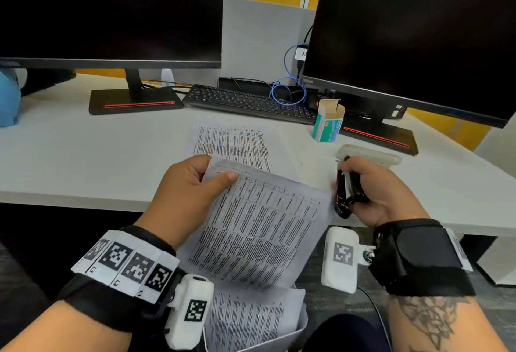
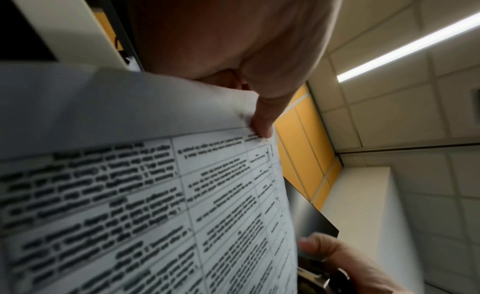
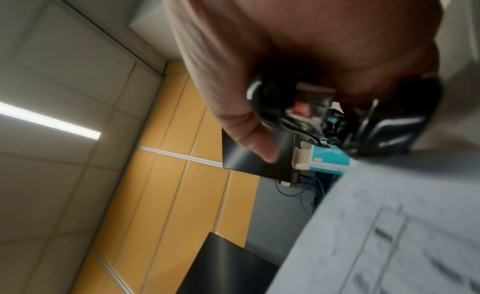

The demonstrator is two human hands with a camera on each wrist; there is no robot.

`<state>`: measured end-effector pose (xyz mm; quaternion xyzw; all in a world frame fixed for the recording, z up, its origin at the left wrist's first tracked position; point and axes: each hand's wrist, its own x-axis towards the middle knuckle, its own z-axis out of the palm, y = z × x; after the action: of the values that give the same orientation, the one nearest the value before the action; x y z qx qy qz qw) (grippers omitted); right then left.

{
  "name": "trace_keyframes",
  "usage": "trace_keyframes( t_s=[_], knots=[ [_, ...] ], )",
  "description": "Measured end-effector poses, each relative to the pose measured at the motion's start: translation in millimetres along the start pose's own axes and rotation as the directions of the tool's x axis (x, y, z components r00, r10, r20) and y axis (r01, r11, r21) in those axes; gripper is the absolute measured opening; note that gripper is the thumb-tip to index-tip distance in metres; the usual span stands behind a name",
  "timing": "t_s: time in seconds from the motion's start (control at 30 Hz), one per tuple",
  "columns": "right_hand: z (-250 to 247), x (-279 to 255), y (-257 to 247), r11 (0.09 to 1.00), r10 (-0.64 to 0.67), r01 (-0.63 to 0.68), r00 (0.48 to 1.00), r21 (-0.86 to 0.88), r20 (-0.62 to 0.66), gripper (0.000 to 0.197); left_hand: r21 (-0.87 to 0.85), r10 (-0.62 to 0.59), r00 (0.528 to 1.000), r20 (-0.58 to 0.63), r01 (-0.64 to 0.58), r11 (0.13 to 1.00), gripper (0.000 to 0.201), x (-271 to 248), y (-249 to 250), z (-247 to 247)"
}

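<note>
Head: left hand (image 1: 187,195) pinches paper (image 1: 257,234); right hand (image 1: 379,192) grips stapler (image 1: 347,190).

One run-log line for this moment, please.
left hand: pinches printed paper at top corner | right hand: grips black stapler beside paper's right corner | staple box: open, upright on desk

The white paper sheets (image 1: 251,229), printed with dense black tables, hang tilted over the worktop (image 1: 83,156) edge, top-left corner pinched. The glossy black stapler (image 1: 344,192) stands upright at their right corner.
</note>
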<state>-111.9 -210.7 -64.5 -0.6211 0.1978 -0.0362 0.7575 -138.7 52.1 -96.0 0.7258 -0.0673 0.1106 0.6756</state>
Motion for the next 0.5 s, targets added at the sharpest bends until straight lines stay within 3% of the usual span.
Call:
trace_keyframes(
  t_s=[0.1,0.2,0.3,0.37,0.43,0.5],
  knots=[
    [-1,12,1,0.981,-0.068,0.064,0.997,-0.181,-0.019,0.020,-0.029,-0.017,1.000,-0.018,0.016,0.999,0.008,3,-4,-3],
    [4,21,3,0.907,-0.166,0.155,0.986,-0.392,0.007,0.022,-0.045,-0.026,1.000,-0.015,0.026,0.999,0.008,3,-7,-3],
    [8,26,1,0.772,-0.283,0.252,0.958,-0.584,0.040,0.050,-0.046,-0.014,1.000,-0.012,0.014,0.999,0.008,2,-8,-2],
    [10,13,-4,0.619,-0.430,0.332,0.902,-0.712,0.047,0.053,-0.071,-0.007,1.000,-0.007,0.007,0.997,0.008,2,-7,-3],
    [12,-9,-9,0.512,-0.579,0.483,0.805,-0.710,0.130,0.044,-0.098,-0.002,1.000,0.003,0.003,0.995,0.008,2,-8,-6],
    [16,-36,-14,0.446,-0.555,0.597,0.769,-0.667,0.317,0.040,-0.144,-0.014,1.000,0.008,0.015,0.989,0.009,2,-9,-8]
  ],
)
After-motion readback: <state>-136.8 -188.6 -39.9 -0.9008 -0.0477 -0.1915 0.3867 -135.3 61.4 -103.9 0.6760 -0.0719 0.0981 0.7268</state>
